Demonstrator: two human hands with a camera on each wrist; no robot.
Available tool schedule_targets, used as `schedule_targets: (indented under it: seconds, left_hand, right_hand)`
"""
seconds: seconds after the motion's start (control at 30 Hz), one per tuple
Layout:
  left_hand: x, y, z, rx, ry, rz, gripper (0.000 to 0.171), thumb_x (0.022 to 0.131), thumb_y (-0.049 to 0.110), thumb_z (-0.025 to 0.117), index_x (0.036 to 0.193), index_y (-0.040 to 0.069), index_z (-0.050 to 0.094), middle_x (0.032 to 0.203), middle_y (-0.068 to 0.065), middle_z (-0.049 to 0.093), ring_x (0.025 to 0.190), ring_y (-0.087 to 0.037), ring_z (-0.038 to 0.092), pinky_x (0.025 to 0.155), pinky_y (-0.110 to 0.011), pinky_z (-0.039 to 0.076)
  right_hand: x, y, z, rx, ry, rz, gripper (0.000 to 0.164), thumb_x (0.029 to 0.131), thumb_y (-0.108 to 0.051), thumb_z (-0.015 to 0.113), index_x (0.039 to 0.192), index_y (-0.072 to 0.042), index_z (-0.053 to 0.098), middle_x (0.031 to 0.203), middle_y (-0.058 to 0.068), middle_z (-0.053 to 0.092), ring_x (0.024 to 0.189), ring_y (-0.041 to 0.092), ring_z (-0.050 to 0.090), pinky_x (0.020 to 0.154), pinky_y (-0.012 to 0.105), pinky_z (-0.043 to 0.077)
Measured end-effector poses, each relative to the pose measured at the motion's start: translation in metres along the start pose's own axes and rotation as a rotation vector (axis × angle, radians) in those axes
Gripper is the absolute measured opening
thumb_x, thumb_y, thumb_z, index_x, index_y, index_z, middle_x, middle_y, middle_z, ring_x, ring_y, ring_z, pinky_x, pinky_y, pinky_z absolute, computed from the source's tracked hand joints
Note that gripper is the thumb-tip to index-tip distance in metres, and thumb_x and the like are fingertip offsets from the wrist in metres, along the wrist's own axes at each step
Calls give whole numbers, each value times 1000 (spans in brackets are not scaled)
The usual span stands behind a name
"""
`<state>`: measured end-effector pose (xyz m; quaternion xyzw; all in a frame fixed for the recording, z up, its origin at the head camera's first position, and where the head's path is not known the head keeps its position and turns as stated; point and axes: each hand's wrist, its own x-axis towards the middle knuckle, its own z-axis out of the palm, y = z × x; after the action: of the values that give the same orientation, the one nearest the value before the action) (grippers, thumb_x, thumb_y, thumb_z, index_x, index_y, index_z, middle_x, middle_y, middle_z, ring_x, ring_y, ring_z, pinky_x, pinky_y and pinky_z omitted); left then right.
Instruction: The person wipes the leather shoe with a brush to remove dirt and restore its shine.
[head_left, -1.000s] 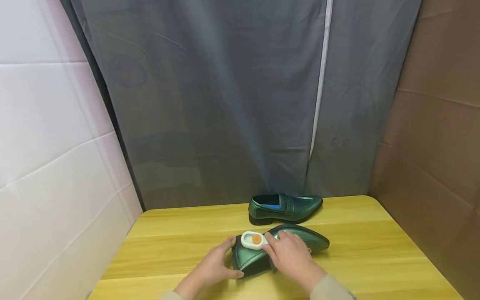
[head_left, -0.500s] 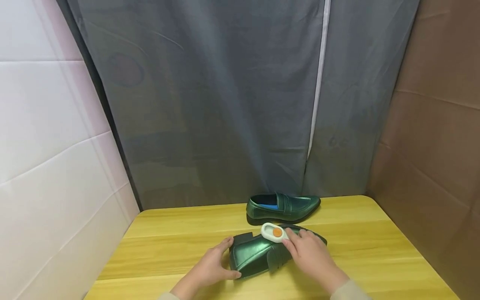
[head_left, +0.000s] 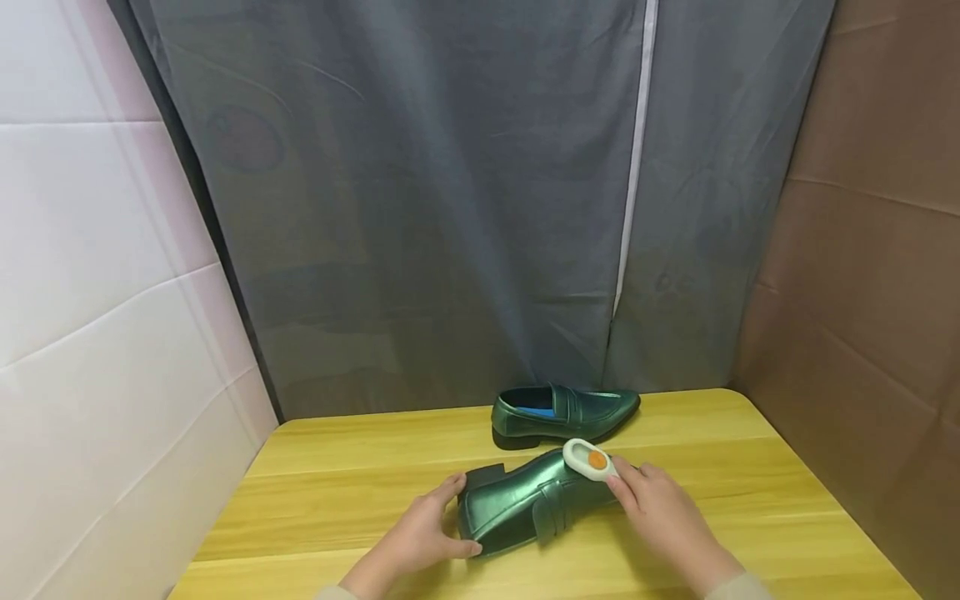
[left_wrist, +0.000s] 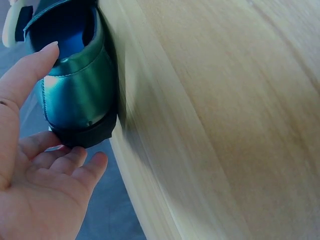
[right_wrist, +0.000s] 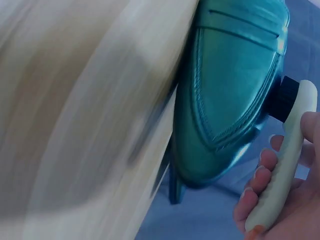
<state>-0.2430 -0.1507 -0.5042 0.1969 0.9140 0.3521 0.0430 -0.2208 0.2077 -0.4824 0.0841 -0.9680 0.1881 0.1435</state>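
A glossy dark green loafer (head_left: 510, 497) lies tipped on its side on the table, its opening toward me and its toe to the right. My left hand (head_left: 416, 533) grips the heel end; in the left wrist view the thumb is at the opening's rim and the fingertips are at the heel. A white shoe brush (head_left: 581, 457) with an orange spot is in my right hand (head_left: 671, 517). Its short dark bristles (right_wrist: 284, 99) meet the upper's side near the front, as the right wrist view shows. Brush and hand partly hide the toe in the head view.
A matching green loafer (head_left: 600, 410) with a blue insole stands upright behind, near the back edge of the yellow wood-grain table (head_left: 360, 467). Grey curtain (head_left: 450, 208) hangs behind, with white fabric at left and brown at right.
My right hand has moved the brush rightward along the shoe, from near the heel toward the toe. The left hand keeps its grip at the heel, and the rear loafer stays put.
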Motion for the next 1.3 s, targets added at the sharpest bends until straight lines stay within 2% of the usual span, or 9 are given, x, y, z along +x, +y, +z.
schedule_targets:
  seconds: [0.2,0.43,0.57,0.73,0.83,1.2,1.3]
  left_hand:
    - [0,1,0,-3,-2,-9,105,71,39,92,152,-2,39,159,-23,37,141,-50,39,114,-65,34]
    - [1,2,1,5,-2,-8,105,71,39,92,152,-1,39,159,-23,37,141,-49,40,114,-64,34]
    - [1,2,1,4,-1,-12,105,71,38,92,152,-2,39,159,-22,37,141,-49,40,114,-65,34]
    - [1,3,0,0,-3,-20,105,71,38,92,152,-2,39,159,-23,37,141,-50,40,114,-65,34]
    - [1,3,-1,-3,-3,-22,105,71,38,92,152,-2,40,159,-23,37,141,-50,40,114,-65,34]
    - [1,2,-1,-1,-13,-21,105,71,39,92,152,-1,40,159,-23,38,142,-49,40,113,-65,35]
    - [1,2,-1,-7,-15,-21,104,71,39,92,152,-1,40,159,-23,38,142,-49,40,113,-64,35]
  right_hand:
    - [-7,22,-1,24,-41,73,51,107,-47,46,144,-14,58,91,2,61,83,18,57,73,45,52]
    - [-19,43,1,22,-1,72,51,106,-45,48,142,-11,59,98,8,66,90,26,64,77,52,54]
    - [-23,52,-2,22,-39,98,56,106,-50,45,144,-10,57,97,5,65,89,23,62,73,50,54]
    - [-28,64,-5,49,-106,137,62,106,-54,41,147,-9,52,108,10,68,99,29,65,80,54,55]
    - [-31,70,-4,68,-119,146,64,106,-54,40,148,-7,50,118,15,68,108,35,65,86,58,54]
    - [-39,83,-1,110,-116,125,66,107,-51,39,146,1,49,131,23,65,118,41,62,96,61,50]
    - [-42,87,0,114,-119,127,64,108,-49,41,146,2,49,129,24,65,117,41,63,96,60,51]
